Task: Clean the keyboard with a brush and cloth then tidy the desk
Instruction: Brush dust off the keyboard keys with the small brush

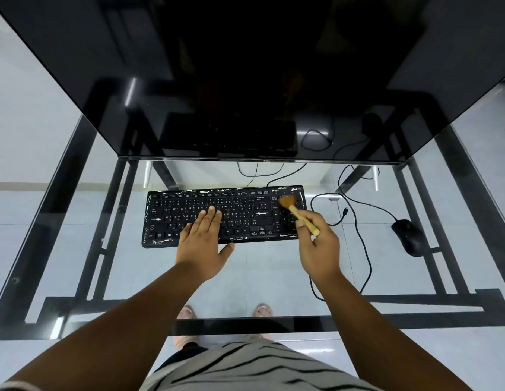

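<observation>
Your left hand (202, 238) lies flat on the keyboard (223, 215), fingers straight across the middle keys, thumb off the near edge, gripping nothing. Your right hand (319, 246) grasps the brush (297, 214) by its pale wooden handle, fingers curled around it. The bristles touch the keyboard's far right corner, over the number pad. The keyboard sits on the glass desk (62, 235), centred just in front of the dark monitor (245, 80). White smears show along the keyboard's edges and on some keys. The mouse (409, 237) lies well to the right, its cable (361, 238) looping across the glass beside your right hand.
</observation>
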`<state>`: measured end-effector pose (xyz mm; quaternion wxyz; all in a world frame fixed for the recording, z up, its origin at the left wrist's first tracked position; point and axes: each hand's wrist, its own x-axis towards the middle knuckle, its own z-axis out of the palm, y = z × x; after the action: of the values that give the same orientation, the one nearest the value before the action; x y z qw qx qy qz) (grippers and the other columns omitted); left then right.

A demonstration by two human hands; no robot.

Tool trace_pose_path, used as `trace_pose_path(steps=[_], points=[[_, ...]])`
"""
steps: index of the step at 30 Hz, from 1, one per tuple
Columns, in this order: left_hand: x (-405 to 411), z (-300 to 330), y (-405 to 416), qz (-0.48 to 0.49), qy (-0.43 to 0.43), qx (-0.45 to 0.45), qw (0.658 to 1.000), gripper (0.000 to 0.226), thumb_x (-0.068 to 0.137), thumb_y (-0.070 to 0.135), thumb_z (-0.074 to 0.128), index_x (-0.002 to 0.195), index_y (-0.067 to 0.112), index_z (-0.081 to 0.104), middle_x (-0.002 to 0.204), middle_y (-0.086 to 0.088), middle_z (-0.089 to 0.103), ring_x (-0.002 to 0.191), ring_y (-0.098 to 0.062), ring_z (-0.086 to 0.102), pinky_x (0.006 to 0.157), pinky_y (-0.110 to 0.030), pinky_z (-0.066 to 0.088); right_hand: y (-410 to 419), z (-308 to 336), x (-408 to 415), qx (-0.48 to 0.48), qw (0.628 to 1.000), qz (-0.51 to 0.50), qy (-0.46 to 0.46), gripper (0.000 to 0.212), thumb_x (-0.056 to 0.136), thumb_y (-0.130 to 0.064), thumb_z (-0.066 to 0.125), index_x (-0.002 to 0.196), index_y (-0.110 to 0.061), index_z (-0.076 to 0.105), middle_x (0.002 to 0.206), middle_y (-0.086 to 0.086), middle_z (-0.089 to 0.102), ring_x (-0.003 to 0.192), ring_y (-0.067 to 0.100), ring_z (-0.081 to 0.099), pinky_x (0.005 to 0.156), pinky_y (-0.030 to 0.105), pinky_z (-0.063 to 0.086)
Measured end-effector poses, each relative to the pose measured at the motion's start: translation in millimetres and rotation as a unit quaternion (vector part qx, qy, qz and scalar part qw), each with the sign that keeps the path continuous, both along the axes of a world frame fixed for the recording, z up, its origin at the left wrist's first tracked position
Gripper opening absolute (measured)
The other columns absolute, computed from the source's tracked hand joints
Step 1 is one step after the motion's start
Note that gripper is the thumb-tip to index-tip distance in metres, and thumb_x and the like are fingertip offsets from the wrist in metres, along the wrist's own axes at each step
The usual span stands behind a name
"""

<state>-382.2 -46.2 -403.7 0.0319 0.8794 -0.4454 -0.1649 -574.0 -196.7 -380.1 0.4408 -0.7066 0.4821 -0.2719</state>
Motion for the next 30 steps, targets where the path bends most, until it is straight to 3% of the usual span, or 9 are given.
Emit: trace_pose_path(steps=[2,6,10,12,15,19,21,25,30], points=[[0.3,-0.8,0.3,0.002,0.001,-0.003,1.000,0.080,0.093,0.061,0.033,0.154,0.021,0.003,0.162,0.006,-0.005,0.149,-0.014,-0.005,0.119,-0.041,0.006,3.0,-0.9,-0.9,-0.003,0.999,0.034,0.020,0.019,0.095,-0.023,0.057,0.110,-0.031,0.066,0.093,-0.016,0.070,0.071,0.006,0.061,0.059,0.018,0.044],[-1.8,-0.8,-0.1,0.012,0.002,-0.016,1.000,0.079,0.093,0.061,0.034,0.154,0.021,0.004,0.162,0.006,-0.004,0.149,-0.013,-0.004,0.119,-0.040,0.006,-0.1,-5.1,-4.4,-0.010,0.998,-0.051,0.026,0.019,0.096,-0.027,0.055,0.112,-0.031,0.063,0.097,-0.011,0.070,0.078,0.008,0.062,0.063,0.021,0.044],[-3.3,-0.5,5.3,0.017,0.002,-0.024,1.000,0.079,0.093,0.060,0.033,0.154,0.021,0.004,0.162,0.006,-0.004,0.149,-0.013,-0.004,0.119,-0.039,0.005,2.2,-5.1,-1.7,-0.018,0.998,0.037,0.037,0.022,0.096,-0.026,0.056,0.114,-0.034,0.065,0.096,-0.014,0.070,0.071,0.006,0.061,0.059,0.022,0.046],[0.6,0.5,12.1,0.017,0.003,-0.029,0.999,0.078,0.093,0.060,0.032,0.154,0.021,0.004,0.162,0.006,-0.004,0.148,-0.013,-0.004,0.119,-0.039,0.005,1.8,-6.8,2.3,-0.042,0.996,-0.028,0.073,0.021,0.096,-0.029,0.054,0.114,-0.034,0.062,0.095,-0.008,0.070,0.076,0.015,0.062,0.064,0.030,0.050],[10.7,2.8,26.2,0.022,0.002,-0.044,0.999,0.078,0.094,0.059,0.034,0.154,0.020,0.004,0.162,0.006,-0.003,0.148,-0.012,-0.004,0.119,-0.038,0.004,9.7,0.1,15.6,-0.046,0.995,-0.092,0.013,0.021,0.095,-0.028,0.056,0.116,-0.026,0.061,0.101,-0.003,0.069,0.087,0.018,0.063,0.074,0.031,0.052],[35.8,6.3,51.9,0.055,-0.002,-0.056,0.997,0.083,0.092,0.059,0.041,0.154,0.019,0.004,0.162,0.004,0.001,0.149,-0.014,0.000,0.119,-0.038,0.008,42.3,12.0,53.0,-0.043,0.997,-0.033,-0.058,0.015,0.090,-0.017,0.067,0.105,-0.017,0.066,0.086,-0.009,0.069,0.070,0.005,0.060,0.062,0.019,0.047],[49.4,7.8,66.4,0.075,-0.004,-0.059,0.995,0.086,0.090,0.059,0.044,0.154,0.018,0.003,0.162,0.002,0.002,0.149,-0.016,0.002,0.119,-0.038,0.008,62.3,12.9,76.3,-0.007,0.996,-0.009,-0.091,0.009,0.088,-0.017,0.069,0.095,-0.020,0.065,0.076,-0.006,0.068,0.064,0.011,0.061,0.057,0.029,0.049],[71.5,7.3,91.9,0.093,0.000,-0.052,0.994,0.092,0.088,0.059,0.050,0.154,0.019,0.002,0.162,0.002,0.001,0.149,-0.016,0.002,0.119,-0.038,0.007,97.2,13.8,121.6,0.077,0.989,0.041,-0.121,0.006,0.082,-0.029,0.065,0.083,-0.028,0.059,0.075,0.017,0.067,0.072,0.042,0.064,0.060,0.050,0.052],[90.4,6.7,114.9,0.093,0.009,-0.030,0.995,0.096,0.087,0.061,0.050,0.154,0.020,-0.006,0.162,0.003,-0.007,0.149,-0.014,-0.003,0.119,-0.038,0.005,126.1,18.4,158.2,0.132,0.981,0.096,-0.108,0.010,0.088,-0.012,0.061,0.084,-0.021,0.061,0.077,0.007,0.072,0.075,0.033,0.070,0.070,0.052,0.054]])
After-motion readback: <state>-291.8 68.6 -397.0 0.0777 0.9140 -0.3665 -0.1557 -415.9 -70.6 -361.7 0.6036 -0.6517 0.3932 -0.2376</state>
